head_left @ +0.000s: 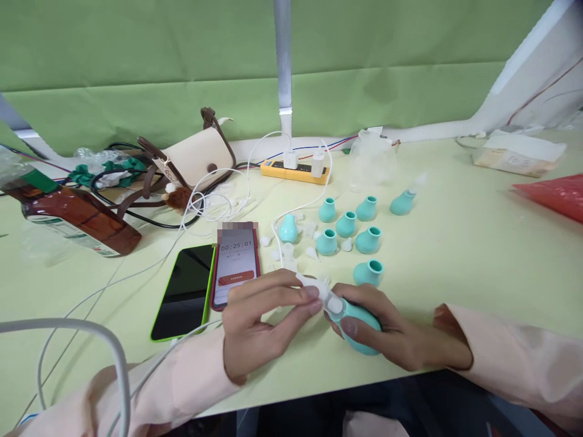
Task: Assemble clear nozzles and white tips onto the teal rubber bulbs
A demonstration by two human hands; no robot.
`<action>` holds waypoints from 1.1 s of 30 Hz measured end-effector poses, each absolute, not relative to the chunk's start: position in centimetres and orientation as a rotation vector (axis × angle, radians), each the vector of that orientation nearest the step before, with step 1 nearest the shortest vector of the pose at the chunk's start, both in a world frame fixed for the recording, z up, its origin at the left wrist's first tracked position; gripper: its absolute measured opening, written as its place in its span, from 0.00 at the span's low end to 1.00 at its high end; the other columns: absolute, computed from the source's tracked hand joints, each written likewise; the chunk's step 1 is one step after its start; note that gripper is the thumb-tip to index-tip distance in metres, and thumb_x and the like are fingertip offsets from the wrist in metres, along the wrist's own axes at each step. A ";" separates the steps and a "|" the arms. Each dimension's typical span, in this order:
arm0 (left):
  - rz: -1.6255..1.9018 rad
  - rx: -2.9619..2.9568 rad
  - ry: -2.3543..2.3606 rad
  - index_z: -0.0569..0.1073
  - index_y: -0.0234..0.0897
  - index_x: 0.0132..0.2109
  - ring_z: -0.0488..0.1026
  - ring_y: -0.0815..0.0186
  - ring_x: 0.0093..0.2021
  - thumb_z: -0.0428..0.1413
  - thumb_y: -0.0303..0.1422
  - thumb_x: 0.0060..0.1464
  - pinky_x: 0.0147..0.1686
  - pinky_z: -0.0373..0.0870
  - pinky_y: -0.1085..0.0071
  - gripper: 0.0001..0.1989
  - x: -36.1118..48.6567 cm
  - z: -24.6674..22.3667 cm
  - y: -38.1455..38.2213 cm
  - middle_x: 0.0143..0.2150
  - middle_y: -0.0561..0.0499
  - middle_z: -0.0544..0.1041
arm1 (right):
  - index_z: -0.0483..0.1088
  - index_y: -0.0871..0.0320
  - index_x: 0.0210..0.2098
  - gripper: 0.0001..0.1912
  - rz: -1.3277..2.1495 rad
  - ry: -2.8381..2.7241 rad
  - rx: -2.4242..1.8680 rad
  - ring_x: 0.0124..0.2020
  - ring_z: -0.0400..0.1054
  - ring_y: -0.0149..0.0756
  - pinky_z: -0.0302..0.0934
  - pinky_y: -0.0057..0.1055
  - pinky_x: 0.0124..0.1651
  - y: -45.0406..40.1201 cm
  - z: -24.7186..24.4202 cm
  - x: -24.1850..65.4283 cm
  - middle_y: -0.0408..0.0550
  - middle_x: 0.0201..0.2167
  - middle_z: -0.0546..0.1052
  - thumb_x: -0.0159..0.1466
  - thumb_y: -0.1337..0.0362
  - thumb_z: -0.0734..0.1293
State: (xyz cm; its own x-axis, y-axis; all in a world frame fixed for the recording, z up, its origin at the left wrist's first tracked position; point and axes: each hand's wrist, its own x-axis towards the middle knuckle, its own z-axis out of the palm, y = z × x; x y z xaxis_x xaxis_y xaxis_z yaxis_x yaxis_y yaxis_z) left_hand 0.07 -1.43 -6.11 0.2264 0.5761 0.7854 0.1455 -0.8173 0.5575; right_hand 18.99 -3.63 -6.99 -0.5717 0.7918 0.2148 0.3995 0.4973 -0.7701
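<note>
My right hand (pixel 387 325) is wrapped round a teal rubber bulb (pixel 364 340) near the front edge of the table. A translucent white nozzle (pixel 334 302) sits at the bulb's mouth, pointing up and left. Thumb and fingertips of my left hand (pixel 268 321) pinch this nozzle close to its tip. Just beyond my hands stand several open-necked teal bulbs (pixel 368 241), and one bulb (pixel 288 229) has its mouth out of sight. Small white plastic pieces (pixel 312 253) lie scattered among them. Farther right, another bulb with a nozzle fitted (pixel 402 203) lies tilted.
Left of my hands lie a green-edged phone (pixel 184 294) and a phone showing a timer (pixel 235 261). White cables cross the table to a yellow power strip (pixel 296 172). A brown bottle (pixel 82 218), a cream handbag (pixel 195 155), a tissue pack (pixel 517 155) and a red bag (pixel 555 195) lie farther out.
</note>
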 end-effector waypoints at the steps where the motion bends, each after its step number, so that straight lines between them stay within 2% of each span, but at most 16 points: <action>1: 1.589 2.061 0.685 0.73 0.35 0.32 0.74 0.68 0.28 0.59 0.18 0.41 0.28 0.72 0.74 0.10 0.0 -6.0 -1.6 0.27 0.52 0.76 | 0.60 0.58 0.35 0.12 0.900 -2.220 -0.943 0.27 0.60 0.29 0.59 0.25 0.31 -3.5 -6.5 18.9 0.45 0.27 0.66 0.63 0.58 0.52; 5: 1.465 1.682 0.801 0.71 0.39 0.39 0.76 0.66 0.29 0.59 0.18 0.41 0.30 0.75 0.72 0.17 0.2 -5.2 -2.3 0.31 0.53 0.78 | 0.58 0.58 0.33 0.07 0.753 -2.298 -0.843 0.23 0.57 0.28 0.54 0.25 0.25 -3.1 -5.6 18.4 0.43 0.22 0.65 0.61 0.62 0.53; 7: 1.376 1.541 0.818 0.72 0.38 0.39 0.76 0.65 0.28 0.60 0.21 0.41 0.29 0.76 0.73 0.15 0.4 -4.5 -2.4 0.31 0.52 0.79 | 0.57 0.58 0.33 0.05 0.658 -2.300 -0.808 0.21 0.56 0.28 0.52 0.26 0.24 -3.0 -5.5 18.3 0.43 0.21 0.65 0.60 0.64 0.54; 10: 1.240 1.470 0.815 0.75 0.35 0.33 0.76 0.63 0.30 0.58 0.24 0.45 0.29 0.76 0.71 0.06 0.6 -3.2 -2.5 0.31 0.48 0.79 | 0.56 0.58 0.36 0.06 0.478 -2.299 -0.783 0.19 0.54 0.28 0.50 0.26 0.23 -2.8 -5.7 18.5 0.42 0.21 0.65 0.59 0.64 0.54; 14: 1.228 1.592 0.665 0.75 0.37 0.36 0.74 0.62 0.34 0.55 0.23 0.47 0.33 0.73 0.67 0.08 0.7 -1.8 -2.9 0.33 0.47 0.77 | 0.55 0.58 0.40 0.10 0.312 -2.295 -0.700 0.20 0.55 0.30 0.51 0.28 0.25 -3.0 -5.3 18.6 0.44 0.23 0.66 0.59 0.63 0.54; 17: 1.253 1.730 0.528 0.75 0.38 0.39 0.73 0.59 0.36 0.54 0.23 0.48 0.36 0.72 0.62 0.11 1.2 -0.7 -3.7 0.35 0.45 0.78 | 0.56 0.59 0.40 0.11 0.443 -2.279 -0.564 0.20 0.55 0.30 0.54 0.28 0.25 -3.3 -4.2 18.0 0.43 0.21 0.64 0.59 0.62 0.54; 19: 1.216 1.827 0.424 0.75 0.37 0.41 0.74 0.57 0.37 0.54 0.24 0.49 0.39 0.71 0.59 0.11 1.9 -0.1 -4.2 0.35 0.44 0.78 | 0.59 0.57 0.35 0.07 0.632 -2.288 -0.444 0.21 0.55 0.30 0.55 0.27 0.25 -3.3 -3.0 17.2 0.41 0.19 0.61 0.60 0.63 0.53; 20: 1.221 1.826 0.400 0.75 0.36 0.41 0.74 0.58 0.36 0.54 0.25 0.50 0.40 0.71 0.59 0.11 2.2 0.1 -4.4 0.33 0.44 0.79 | 0.59 0.56 0.31 0.07 0.726 -2.295 -0.384 0.21 0.56 0.30 0.55 0.26 0.26 -3.3 -2.3 16.8 0.41 0.19 0.59 0.60 0.63 0.52; 22: 1.307 1.760 0.375 0.75 0.37 0.40 0.75 0.59 0.35 0.53 0.28 0.51 0.36 0.74 0.62 0.09 2.6 0.5 -4.5 0.32 0.45 0.79 | 0.58 0.56 0.29 0.06 0.842 -2.263 -0.281 0.24 0.56 0.30 0.57 0.26 0.27 -3.0 -1.0 16.3 0.42 0.21 0.58 0.58 0.64 0.53; 24: 1.433 1.580 0.491 0.74 0.41 0.38 0.75 0.61 0.34 0.54 0.31 0.51 0.34 0.75 0.64 0.07 2.5 0.7 -4.2 0.33 0.49 0.79 | 0.57 0.57 0.33 0.04 0.913 -2.191 -0.261 0.25 0.56 0.29 0.57 0.26 0.28 -2.7 0.0 16.1 0.42 0.25 0.59 0.56 0.65 0.56; 27: 1.484 1.359 0.591 0.72 0.44 0.37 0.75 0.63 0.33 0.53 0.33 0.52 0.29 0.76 0.68 0.05 1.8 0.9 -3.5 0.34 0.54 0.79 | 0.55 0.58 0.36 0.09 1.051 -2.084 -0.373 0.22 0.54 0.25 0.55 0.23 0.24 -2.5 0.7 16.4 0.41 0.25 0.58 0.56 0.65 0.60; 29: 1.449 1.328 0.565 0.72 0.43 0.38 0.76 0.63 0.32 0.53 0.33 0.52 0.27 0.76 0.70 0.06 1.5 1.0 -3.2 0.36 0.53 0.79 | 0.54 0.58 0.37 0.09 1.095 -2.047 -0.430 0.21 0.54 0.25 0.53 0.23 0.23 -2.6 0.7 16.7 0.40 0.23 0.58 0.58 0.65 0.59; 33: 1.441 1.292 0.567 0.73 0.41 0.38 0.75 0.61 0.35 0.52 0.33 0.53 0.28 0.76 0.69 0.07 1.8 0.5 -3.3 0.37 0.51 0.79 | 0.50 0.57 0.44 0.12 1.078 -1.974 -0.376 0.23 0.58 0.27 0.56 0.25 0.25 -2.9 -0.4 17.0 0.42 0.25 0.61 0.61 0.65 0.56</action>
State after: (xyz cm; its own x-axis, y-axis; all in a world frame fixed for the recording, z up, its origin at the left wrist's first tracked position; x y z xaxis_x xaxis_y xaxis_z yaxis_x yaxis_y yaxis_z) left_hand 1.81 -3.32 0.49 0.1564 0.9024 0.4016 -0.3868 -0.3181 0.8655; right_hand 16.96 -2.92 -0.38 -0.6063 0.5946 0.5280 -0.1228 0.5861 -0.8009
